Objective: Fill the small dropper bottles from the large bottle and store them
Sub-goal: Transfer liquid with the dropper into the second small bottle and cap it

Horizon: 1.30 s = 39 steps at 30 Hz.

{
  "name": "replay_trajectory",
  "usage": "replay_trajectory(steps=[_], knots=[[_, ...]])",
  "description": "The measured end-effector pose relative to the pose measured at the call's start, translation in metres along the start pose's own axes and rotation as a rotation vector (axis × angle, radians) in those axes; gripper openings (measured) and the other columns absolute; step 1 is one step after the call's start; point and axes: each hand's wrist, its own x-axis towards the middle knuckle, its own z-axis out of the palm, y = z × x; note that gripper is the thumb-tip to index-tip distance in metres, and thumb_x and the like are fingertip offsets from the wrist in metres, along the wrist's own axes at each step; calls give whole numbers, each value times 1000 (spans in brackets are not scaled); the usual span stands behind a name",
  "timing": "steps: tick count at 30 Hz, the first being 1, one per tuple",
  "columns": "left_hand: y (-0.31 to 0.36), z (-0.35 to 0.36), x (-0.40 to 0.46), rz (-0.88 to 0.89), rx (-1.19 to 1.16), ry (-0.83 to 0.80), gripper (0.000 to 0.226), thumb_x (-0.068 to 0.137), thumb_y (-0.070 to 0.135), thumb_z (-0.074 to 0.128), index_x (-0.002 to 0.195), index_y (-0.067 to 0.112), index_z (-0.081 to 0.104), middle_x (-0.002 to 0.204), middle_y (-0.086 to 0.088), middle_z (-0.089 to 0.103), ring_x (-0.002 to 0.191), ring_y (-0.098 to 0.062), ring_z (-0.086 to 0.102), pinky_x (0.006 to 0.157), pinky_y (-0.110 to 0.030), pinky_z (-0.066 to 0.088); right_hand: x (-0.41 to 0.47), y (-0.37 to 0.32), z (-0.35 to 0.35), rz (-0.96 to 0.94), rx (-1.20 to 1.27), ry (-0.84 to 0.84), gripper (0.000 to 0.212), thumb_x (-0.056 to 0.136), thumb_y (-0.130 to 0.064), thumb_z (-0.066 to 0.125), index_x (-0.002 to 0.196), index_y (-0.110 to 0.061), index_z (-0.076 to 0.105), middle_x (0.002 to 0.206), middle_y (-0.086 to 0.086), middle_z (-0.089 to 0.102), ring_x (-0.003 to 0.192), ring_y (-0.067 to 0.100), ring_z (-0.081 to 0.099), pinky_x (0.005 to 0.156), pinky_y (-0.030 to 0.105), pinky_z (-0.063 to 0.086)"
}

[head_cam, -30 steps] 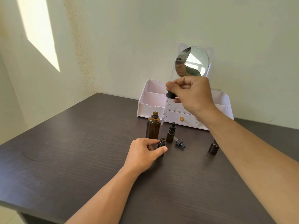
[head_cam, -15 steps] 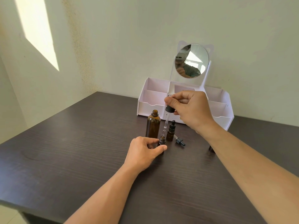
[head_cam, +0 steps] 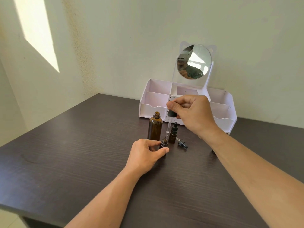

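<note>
The large amber bottle (head_cam: 155, 128) stands uncapped near the middle of the dark table (head_cam: 65, 153). Just in front of it my left hand (head_cam: 146, 154) holds a small open dropper bottle (head_cam: 164, 143) between thumb and fingers. My right hand (head_cam: 191, 113) pinches the black bulb of a long glass dropper (head_cam: 168, 127), whose tip sits at the small bottle's mouth. A second small bottle (head_cam: 173, 133) with its dropper cap on stands to the right. A loose small dropper cap (head_cam: 182, 143) lies on the table beside it.
A white desk organiser (head_cam: 154, 102) with open compartments, drawers and a round mirror (head_cam: 194, 61) stands at the back against the wall. A dark bit of something (head_cam: 212, 151) peeks from behind my right forearm. The table's near edge runs along the lower left.
My right hand has brought the long dropper down from above the large bottle to the mouth of the small bottle. My left hand has kept its hold on that bottle.
</note>
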Motion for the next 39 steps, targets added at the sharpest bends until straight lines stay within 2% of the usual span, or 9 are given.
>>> replay_trajectory(steps=[3, 8, 20, 27, 31, 35, 39], knots=[[1, -1, 0, 0, 12, 2, 54, 79, 47, 74, 125, 21, 65, 70, 9, 62, 65, -4, 58, 61, -11, 43, 0, 4, 3, 11, -50, 4, 14, 80, -23, 73, 87, -11, 74, 76, -3, 71, 72, 10, 70, 72, 33, 59], [1, 0, 0, 2, 12, 4, 54, 79, 47, 74, 125, 21, 65, 69, 10, 61, 63, -2, 57, 59, -10, 41, -1, 4, 5, 14, -58, 6, 13, 80, -23, 73, 85, -11, 74, 78, 1, 73, 73, 13, 71, 75, 38, 59], [0, 0, 0, 8, 7, -1, 54, 79, 48, 74, 125, 21, 65, 63, 11, 59, 59, -1, 55, 58, -10, 41, -2, 3, 4, 8, -44, -40, 11, 82, -23, 72, 84, -12, 74, 78, -1, 74, 71, 7, 70, 74, 34, 59], [-1, 0, 0, 1, -4, 9, 54, 78, 48, 75, 123, 21, 66, 63, 11, 59, 59, 0, 54, 57, -9, 41, 4, -5, -4, 42, 25, -94, 5, 81, -21, 73, 81, -16, 72, 75, -2, 73, 68, 8, 71, 67, 24, 59], [-1, 0, 0, 4, 2, 11, 54, 78, 49, 74, 124, 21, 66, 65, 10, 60, 61, -2, 56, 58, -10, 42, 3, -1, -3, 40, -19, -68, 6, 79, -23, 75, 78, -18, 72, 75, -3, 73, 68, 9, 71, 66, 27, 57], [-1, 1, 0, 2, 5, 13, 54, 78, 50, 74, 123, 22, 66, 68, 8, 63, 63, -3, 58, 58, -10, 43, 1, 1, -2, 31, -28, -55, 5, 78, -23, 75, 75, -21, 72, 76, -3, 74, 72, 12, 71, 74, 36, 59], [-2, 1, 1, -4, 5, 8, 54, 78, 49, 74, 124, 22, 66, 65, 9, 62, 61, -2, 58, 58, -9, 43, 1, -3, -2, 13, -15, -83, 4, 79, -23, 74, 79, -19, 72, 75, -7, 72, 68, 6, 70, 68, 24, 58]])
